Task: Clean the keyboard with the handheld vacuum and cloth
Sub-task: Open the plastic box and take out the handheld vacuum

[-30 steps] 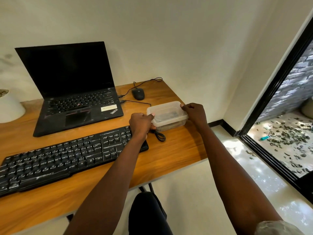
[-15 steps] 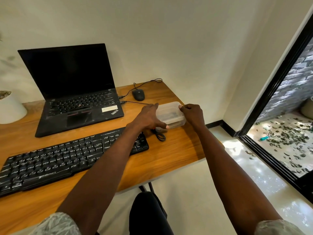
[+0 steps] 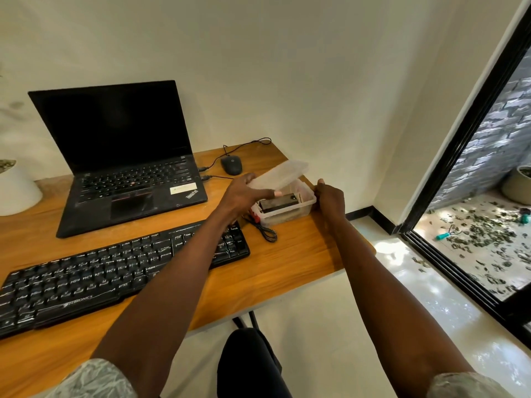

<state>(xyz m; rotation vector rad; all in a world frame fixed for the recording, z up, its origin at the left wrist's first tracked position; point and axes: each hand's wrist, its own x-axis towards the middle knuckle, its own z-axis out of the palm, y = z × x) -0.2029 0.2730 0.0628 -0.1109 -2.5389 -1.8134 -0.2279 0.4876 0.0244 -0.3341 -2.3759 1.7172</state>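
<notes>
A black keyboard (image 3: 94, 280) lies along the front left of the wooden desk (image 3: 290, 262). To its right stands a clear plastic box (image 3: 293, 209) with a dark object (image 3: 277, 203) inside. My left hand (image 3: 244, 193) holds the box's translucent lid (image 3: 280, 173), lifted off and tilted up at its far end. My right hand (image 3: 330, 196) grips the right end of the box. No cloth can be made out.
An open black laptop (image 3: 126, 168) stands behind the keyboard, with a black mouse (image 3: 231, 164) and cables to its right. A looped black cable (image 3: 265, 229) lies by the box. A white pot (image 3: 17, 189) sits far left. The desk edge is just right of the box.
The lid was on the box a second ago. My left hand shifted over it and has lifted it up and leftwards. My right hand stayed on the box's right end.
</notes>
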